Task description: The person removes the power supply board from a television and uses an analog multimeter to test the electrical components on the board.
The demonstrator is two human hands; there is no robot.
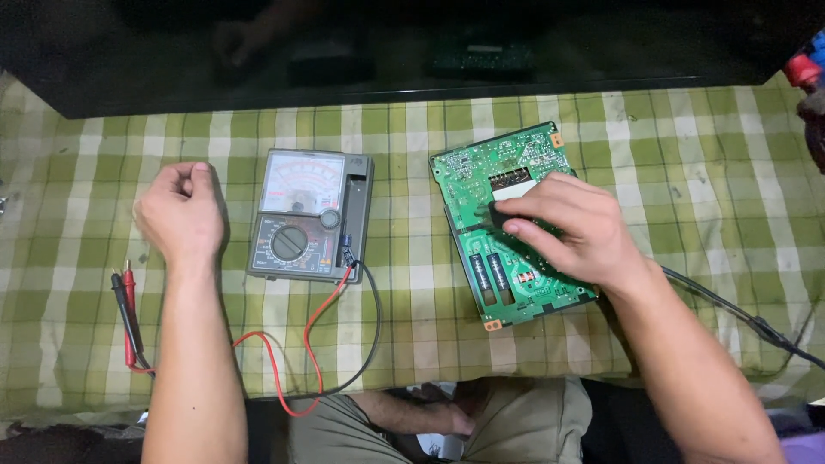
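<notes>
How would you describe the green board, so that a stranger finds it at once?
On the green checked cloth, look right of the grey meter. The circuit board lies tilted under the right hand. It alone is flat, bright green and has orange corner tabs.

A green, cream and white checked cloth (412, 344) covers the work surface under both hands and shows wrinkles and grey smudges. Beyond the hands, along the far edge, lies a wide glossy black panel (387, 60), dimly reflecting shapes. Light falls evenly from above. Nearer than the hands the cloth ends in shadow; the floor cannot be made out.
</notes>
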